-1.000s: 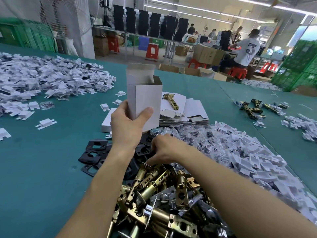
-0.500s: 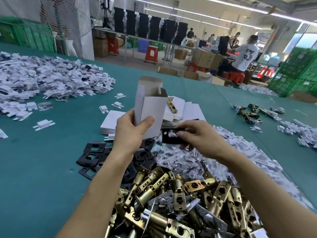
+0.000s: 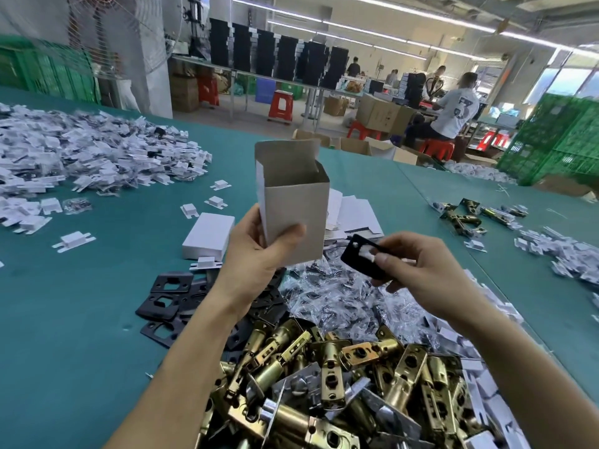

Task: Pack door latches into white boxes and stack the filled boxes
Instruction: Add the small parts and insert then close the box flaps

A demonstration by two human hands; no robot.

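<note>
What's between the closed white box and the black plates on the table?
One small white plastic piece lies between the closed white box and black plates, head view.

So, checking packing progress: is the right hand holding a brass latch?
No, the right hand pinches a black plate.

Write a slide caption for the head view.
Left hand holds an open white cardboard box while right hand pinches a flat black metal plate near piled brass door latches.

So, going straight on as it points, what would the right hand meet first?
Likely the open box gripped by the left hand, with the pinched black plate touching first; depth is unclear.
</note>
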